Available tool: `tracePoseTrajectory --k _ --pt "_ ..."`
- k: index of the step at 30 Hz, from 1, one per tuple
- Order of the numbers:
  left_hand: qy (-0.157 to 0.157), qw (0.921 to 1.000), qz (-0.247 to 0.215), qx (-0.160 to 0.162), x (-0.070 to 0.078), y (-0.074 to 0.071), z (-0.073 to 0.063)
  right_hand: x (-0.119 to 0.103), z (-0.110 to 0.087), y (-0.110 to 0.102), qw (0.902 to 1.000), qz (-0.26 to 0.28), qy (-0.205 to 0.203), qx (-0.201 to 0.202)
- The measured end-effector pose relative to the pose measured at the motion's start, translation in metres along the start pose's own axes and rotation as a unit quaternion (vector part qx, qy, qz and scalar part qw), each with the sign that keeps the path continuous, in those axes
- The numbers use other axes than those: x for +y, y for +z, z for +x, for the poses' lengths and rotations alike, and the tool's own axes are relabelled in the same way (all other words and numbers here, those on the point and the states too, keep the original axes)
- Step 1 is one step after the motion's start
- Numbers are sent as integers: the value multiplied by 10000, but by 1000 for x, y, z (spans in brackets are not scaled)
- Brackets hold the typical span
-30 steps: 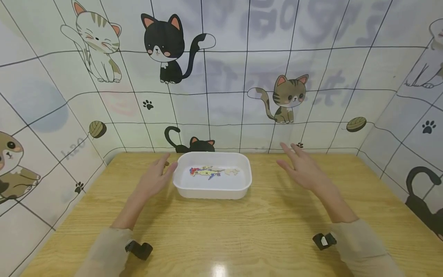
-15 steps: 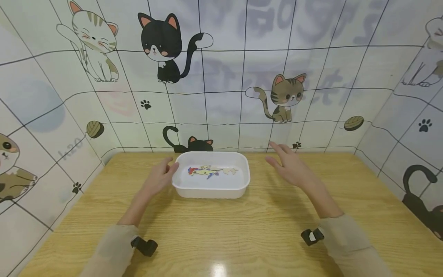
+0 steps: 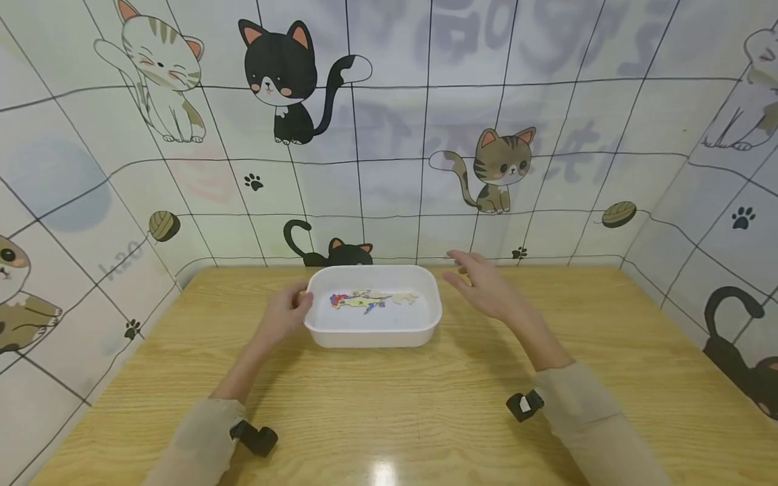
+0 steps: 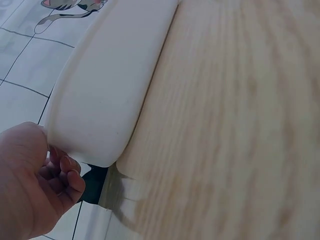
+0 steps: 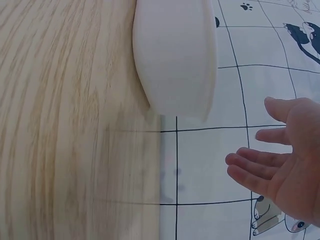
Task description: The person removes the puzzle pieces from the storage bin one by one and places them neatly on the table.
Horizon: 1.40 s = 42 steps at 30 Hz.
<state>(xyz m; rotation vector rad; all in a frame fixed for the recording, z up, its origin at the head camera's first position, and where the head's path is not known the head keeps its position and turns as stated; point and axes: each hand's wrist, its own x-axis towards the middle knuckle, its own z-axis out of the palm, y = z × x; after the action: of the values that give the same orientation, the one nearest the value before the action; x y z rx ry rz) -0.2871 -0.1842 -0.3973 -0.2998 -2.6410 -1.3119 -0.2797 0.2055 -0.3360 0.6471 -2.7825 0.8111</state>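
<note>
The right hand [image 3: 489,290] has swung in over the last second, from well right of centre to just beside the right end of the white tray [image 3: 373,339], though a gap remains; its fingers are spread and hold nothing, as the right wrist view bears out. Over the same span the left hand [image 3: 283,316] has settled on the tray's left end and now pinches the rim, thumb over the edge and fingers curled at the outside. The tray sits near the middle of the frame, at the far side of the tabletop [image 3: 389,405], and its place there looks little changed. Inside it lie a coloured figure [image 3: 358,301] and, to the right, a pale shape [image 3: 405,298]; whether they are printed or loose I cannot tell. As I judge it, the tray is so far secured at one end only.
</note>
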Motion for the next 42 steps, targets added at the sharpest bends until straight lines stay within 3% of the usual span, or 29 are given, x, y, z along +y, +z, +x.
tracePoseTrajectory --k 16,21,25,36,42 --pt "-160 9995 -253 140 17 18 -12 -15 24 24 9978 520 -251 -322" --pt "-310 9990 -293 124 21 22 -14 -18 31 31 9968 490 -401 -488" --pt "-240 9994 -239 69 23 25 -15 -20 37 36 9962 346 -499 -623" --pt "-90 9996 -249 -59 29 30 -18 -23 49 55 9923 515 -209 -1106" --pt "-122 9996 -207 -131 31 34 -17 -22 51 60 9890 336 -30 -1441"
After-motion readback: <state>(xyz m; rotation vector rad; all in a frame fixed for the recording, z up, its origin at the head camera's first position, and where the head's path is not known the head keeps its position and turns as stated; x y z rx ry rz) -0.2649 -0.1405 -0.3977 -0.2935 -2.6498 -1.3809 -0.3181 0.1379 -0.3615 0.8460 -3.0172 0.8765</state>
